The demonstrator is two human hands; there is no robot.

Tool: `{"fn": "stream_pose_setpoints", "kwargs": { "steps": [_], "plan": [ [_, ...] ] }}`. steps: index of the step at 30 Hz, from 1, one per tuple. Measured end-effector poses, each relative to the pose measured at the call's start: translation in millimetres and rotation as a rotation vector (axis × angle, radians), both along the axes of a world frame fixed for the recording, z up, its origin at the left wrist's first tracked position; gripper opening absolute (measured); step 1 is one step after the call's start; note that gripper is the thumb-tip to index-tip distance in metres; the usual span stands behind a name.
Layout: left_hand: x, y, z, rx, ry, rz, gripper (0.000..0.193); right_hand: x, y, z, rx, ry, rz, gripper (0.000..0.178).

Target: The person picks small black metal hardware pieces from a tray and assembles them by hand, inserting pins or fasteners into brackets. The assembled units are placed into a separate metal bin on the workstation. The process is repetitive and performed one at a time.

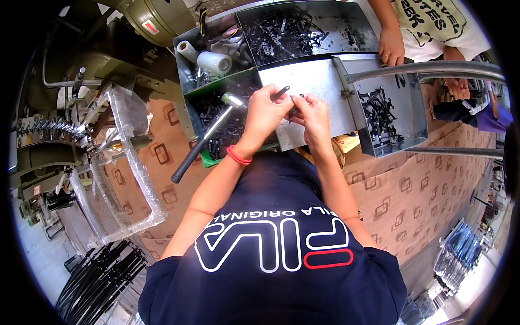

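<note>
My left hand (pixel 265 114), with a red bead bracelet at its wrist, is closed around a slim black part (pixel 281 92) whose rounded end sticks out past the fingers. Close against it, my right hand (pixel 314 115) pinches a small dark piece that the fingertips mostly cover; whether the two pieces join I cannot make out. Both hands are above a bare metal plate (pixel 309 78). To their left a hammer (pixel 216 122) with a steel shaft and black grip lies across a green-edged bin (pixel 249 76) of small black parts.
A far tray (pixel 352 27) and a right-hand tray (pixel 403 130) hold loose black parts. Plastic rolls (pixel 214 63) stand in a compartment at the back left. Opposite, another person's hand (pixel 391 47) rests by the right-hand tray. Metal bars (pixel 433 70) cross the right side; machinery (pixel 54 146) stands left.
</note>
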State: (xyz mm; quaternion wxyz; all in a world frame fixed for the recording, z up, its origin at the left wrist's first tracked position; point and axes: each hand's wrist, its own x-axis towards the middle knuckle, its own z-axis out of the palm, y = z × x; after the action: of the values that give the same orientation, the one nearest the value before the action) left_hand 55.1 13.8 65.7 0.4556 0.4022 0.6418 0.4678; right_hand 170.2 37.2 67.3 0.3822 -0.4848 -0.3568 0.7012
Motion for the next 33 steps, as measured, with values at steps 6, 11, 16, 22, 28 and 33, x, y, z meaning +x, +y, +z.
{"fn": "stream_pose_setpoints", "kwargs": {
  "steps": [6,11,16,22,28,33],
  "plan": [
    [-8.5,4.9,-16.7,0.046,0.032,-0.084,0.021,3.3,6.1,-9.8,0.078,-0.052,0.093,0.014],
    [-20.1,9.0,-21.0,0.053,-0.020,-0.186,0.021,4.9,7.4,-7.0,0.035,-0.086,0.203,0.014],
    [-13.5,4.4,5.4,-0.080,0.109,-0.121,0.020,6.3,10.6,-10.1,0.000,-0.097,0.255,0.017],
    [0.7,5.4,5.5,0.212,0.316,0.098,0.010,0.7,11.8,-10.5,0.015,-0.094,0.024,0.024],
    [-25.2,13.5,1.1,0.249,0.015,0.252,0.012,33.5,28.7,-13.1,-0.265,0.267,-0.144,0.027],
    [-25.1,11.6,5.7,0.066,-0.369,0.073,0.025,33.9,23.4,-2.6,-0.181,0.268,-0.127,0.026]
  ]
}}
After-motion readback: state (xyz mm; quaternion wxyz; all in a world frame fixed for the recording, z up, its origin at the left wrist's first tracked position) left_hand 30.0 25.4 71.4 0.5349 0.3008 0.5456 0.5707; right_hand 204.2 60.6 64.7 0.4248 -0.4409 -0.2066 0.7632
